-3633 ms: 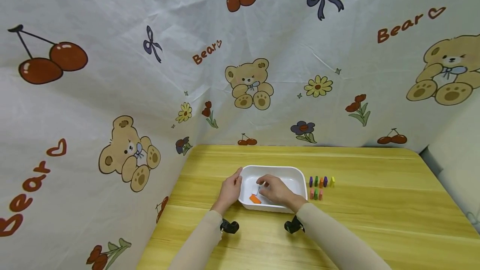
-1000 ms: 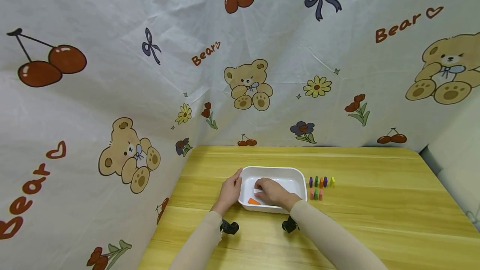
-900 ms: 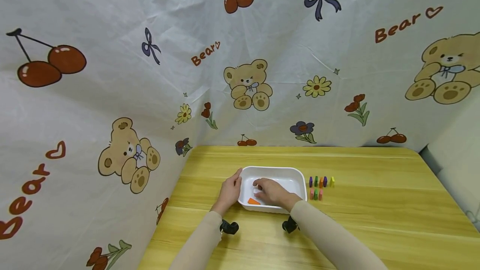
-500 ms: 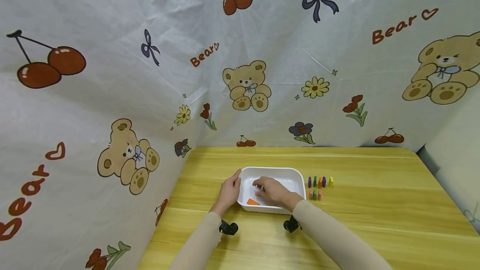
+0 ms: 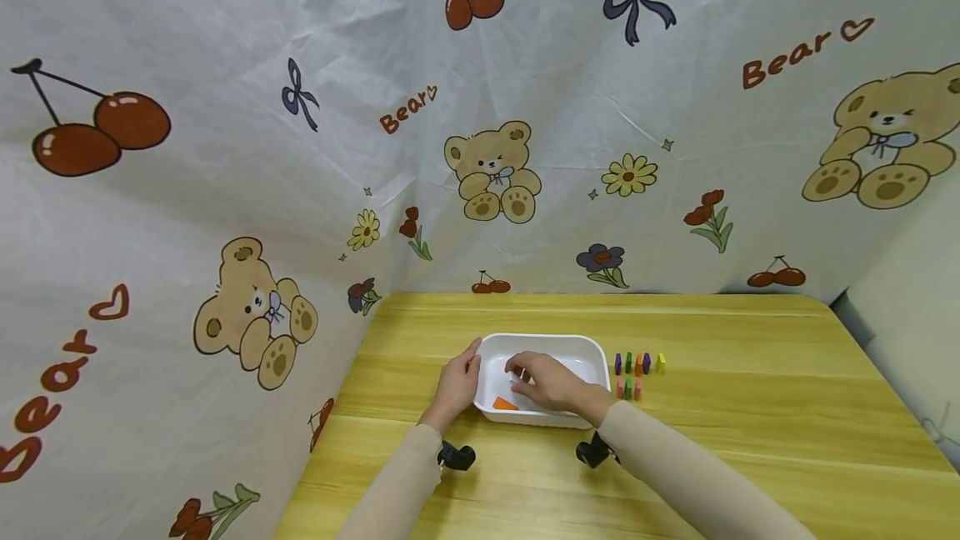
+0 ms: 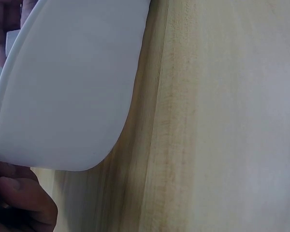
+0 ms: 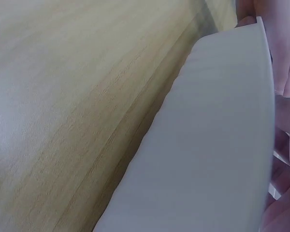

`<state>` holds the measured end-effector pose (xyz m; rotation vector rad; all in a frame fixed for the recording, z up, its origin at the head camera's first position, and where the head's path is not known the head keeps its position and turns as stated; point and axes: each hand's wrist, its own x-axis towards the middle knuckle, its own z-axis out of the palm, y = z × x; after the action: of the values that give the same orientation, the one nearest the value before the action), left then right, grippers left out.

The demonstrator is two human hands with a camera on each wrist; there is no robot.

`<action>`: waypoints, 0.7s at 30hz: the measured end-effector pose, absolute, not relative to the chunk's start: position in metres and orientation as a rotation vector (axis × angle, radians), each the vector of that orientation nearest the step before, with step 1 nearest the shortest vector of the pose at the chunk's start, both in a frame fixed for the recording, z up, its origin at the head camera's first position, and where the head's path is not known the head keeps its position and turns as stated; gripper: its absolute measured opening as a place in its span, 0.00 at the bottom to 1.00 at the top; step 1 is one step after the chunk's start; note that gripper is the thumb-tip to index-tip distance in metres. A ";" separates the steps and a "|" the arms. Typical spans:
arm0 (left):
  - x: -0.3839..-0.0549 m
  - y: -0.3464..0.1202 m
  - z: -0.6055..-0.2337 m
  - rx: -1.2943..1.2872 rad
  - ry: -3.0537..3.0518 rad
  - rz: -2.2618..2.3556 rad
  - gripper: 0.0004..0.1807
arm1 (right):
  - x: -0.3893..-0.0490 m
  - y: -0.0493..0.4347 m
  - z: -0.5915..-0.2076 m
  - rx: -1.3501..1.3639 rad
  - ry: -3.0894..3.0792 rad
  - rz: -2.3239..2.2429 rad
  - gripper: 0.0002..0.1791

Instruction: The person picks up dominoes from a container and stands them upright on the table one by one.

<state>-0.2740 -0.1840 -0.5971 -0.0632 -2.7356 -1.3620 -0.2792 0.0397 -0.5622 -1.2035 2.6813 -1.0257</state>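
A white plastic tray (image 5: pixel 491 357) stands on the table. At its left end my left hand (image 5: pixel 456 382) grips the wall and rim. My right hand (image 5: pixel 551 382) reaches inside with curled fingers. Between its thumb and fingers it pinches a small pale block (image 6: pixel 10 41), whose edge shows in the left wrist view; most of it is covered by the fingers. An orange block (image 5: pixel 505 404) lies on the tray floor near the front left, apart from both hands. The right wrist view mostly shows the tray's outer wall (image 7: pixel 198 130).
Right of the tray, small coloured blocks stand upright in two rows. Purple, green, orange and yellow (image 5: pixel 661 362) ones form the back row; pink (image 5: pixel 620 388) and green ones form the front row. A bear-print cloth (image 5: pixel 555 82) hangs behind the wooden table (image 5: pixel 750 407).
The orange block has shifted slightly left and turned on the tray floor since the oldest frame. My right wrist has swung slightly to the right in the last second. My left hand stays put.
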 end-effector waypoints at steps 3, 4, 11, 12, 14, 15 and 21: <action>-0.273 -0.184 -0.596 -0.070 -2.734 -1.359 0.24 | -0.277 0.042 -0.560 -1.199 2.690 -1.024 0.12; -0.273 -0.184 -0.596 -0.071 -2.735 -1.357 0.24 | -0.276 0.042 -0.559 -1.192 2.692 -1.022 0.12; -0.275 -0.184 -0.597 -0.057 -2.742 -1.370 0.24 | -0.270 0.049 -0.551 -1.144 2.675 -1.036 0.12; -0.275 -0.184 -0.597 -0.058 -2.743 -1.372 0.24 | -0.269 0.050 -0.550 -1.138 2.669 -1.045 0.13; -0.274 -0.184 -0.597 -0.060 -2.745 -1.375 0.24 | -0.267 0.054 -0.549 -1.132 2.663 -1.065 0.12; -0.274 -0.184 -0.597 -0.057 -2.748 -1.376 0.24 | -0.266 0.056 -0.549 -1.133 2.661 -1.075 0.12; -0.273 -0.183 -0.596 -0.046 -2.749 -1.365 0.24 | -0.260 0.069 -0.550 -1.144 2.654 -1.135 0.12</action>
<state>-0.2734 -0.1833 -0.5959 -0.0458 -2.7487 -1.3649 -0.2599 0.0692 -0.5501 -1.1442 2.6542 -1.1352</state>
